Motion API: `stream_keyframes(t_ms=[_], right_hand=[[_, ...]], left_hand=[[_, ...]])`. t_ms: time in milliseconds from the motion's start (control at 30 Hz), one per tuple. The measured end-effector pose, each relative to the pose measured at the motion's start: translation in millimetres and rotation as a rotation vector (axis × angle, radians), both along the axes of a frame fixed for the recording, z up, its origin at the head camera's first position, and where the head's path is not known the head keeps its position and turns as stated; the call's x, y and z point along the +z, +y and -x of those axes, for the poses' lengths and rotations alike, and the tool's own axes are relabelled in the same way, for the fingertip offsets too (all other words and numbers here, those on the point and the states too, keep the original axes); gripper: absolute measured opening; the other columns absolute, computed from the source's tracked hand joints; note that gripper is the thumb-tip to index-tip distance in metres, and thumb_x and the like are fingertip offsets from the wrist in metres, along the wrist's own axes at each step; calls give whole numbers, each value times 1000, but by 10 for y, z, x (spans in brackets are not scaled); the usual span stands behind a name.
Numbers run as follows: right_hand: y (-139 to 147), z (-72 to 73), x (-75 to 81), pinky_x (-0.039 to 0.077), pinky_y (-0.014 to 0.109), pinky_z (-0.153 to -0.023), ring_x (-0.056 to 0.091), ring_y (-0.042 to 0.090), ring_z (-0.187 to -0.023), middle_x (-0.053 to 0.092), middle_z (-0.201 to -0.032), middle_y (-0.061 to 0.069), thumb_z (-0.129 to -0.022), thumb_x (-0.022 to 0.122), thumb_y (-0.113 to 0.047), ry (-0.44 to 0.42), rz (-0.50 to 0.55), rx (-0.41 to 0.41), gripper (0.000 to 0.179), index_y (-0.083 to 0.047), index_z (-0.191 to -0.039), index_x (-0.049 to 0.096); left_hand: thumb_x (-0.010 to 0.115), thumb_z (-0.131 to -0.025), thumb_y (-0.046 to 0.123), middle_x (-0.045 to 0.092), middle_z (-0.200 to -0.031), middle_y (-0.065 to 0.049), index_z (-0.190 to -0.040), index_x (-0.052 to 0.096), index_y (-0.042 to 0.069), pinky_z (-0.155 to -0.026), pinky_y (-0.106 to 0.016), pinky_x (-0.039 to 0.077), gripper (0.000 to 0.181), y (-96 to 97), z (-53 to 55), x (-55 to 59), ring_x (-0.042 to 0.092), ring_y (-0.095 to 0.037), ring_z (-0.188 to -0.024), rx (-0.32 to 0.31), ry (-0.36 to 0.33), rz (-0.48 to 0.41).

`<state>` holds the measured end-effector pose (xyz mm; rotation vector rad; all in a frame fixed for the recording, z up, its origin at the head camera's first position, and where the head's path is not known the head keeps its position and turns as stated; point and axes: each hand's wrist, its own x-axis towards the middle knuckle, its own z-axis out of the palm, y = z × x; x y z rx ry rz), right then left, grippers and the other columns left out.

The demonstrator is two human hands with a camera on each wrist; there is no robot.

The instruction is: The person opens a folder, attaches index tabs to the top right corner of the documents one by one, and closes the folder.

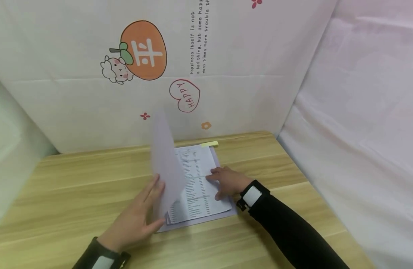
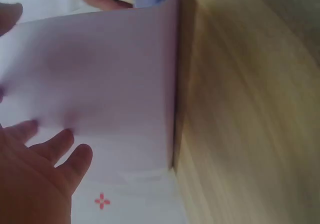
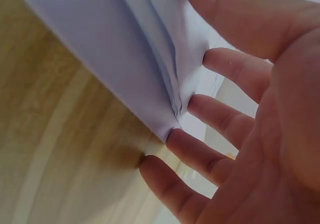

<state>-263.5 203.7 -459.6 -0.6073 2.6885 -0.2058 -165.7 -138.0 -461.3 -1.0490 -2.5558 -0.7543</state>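
A pale lilac folder [image 1: 221,215] lies on the table with its cover [image 1: 166,168] standing raised on the left. Inside is a stack of printed sheets [image 1: 201,186] with columns of small text. My left hand [image 1: 136,218] is at the outer side of the cover, fingertips touching it with the fingers spread, as the left wrist view also shows. On the right edge of the sheets rests my right hand [image 1: 231,181], fingers extended. In the right wrist view its fingertips touch the edges of the sheets [image 3: 187,59] and the folder's border [image 3: 95,39].
A yellow strip [image 1: 210,143] sticks out at the top of the sheets. The wood-grain table [image 1: 78,190] extends to both sides. Behind it hangs a white printed cloth [image 1: 233,101], and another pale cloth [image 1: 361,112] closes off the right.
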Motion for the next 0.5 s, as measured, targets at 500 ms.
stream_keyframes(t_ms=[500], right_hand=[[577,172,386,34,51,-109,34,42,-139,33,-152,28,-93,58,-3,237,237,-66,50,5,-142,48]], left_hand=[[50,-99,55,23,-158,-24,-151,42,7,-113,-55,23,71,307,71,-196,19,-42,-145,-17,-176,229]])
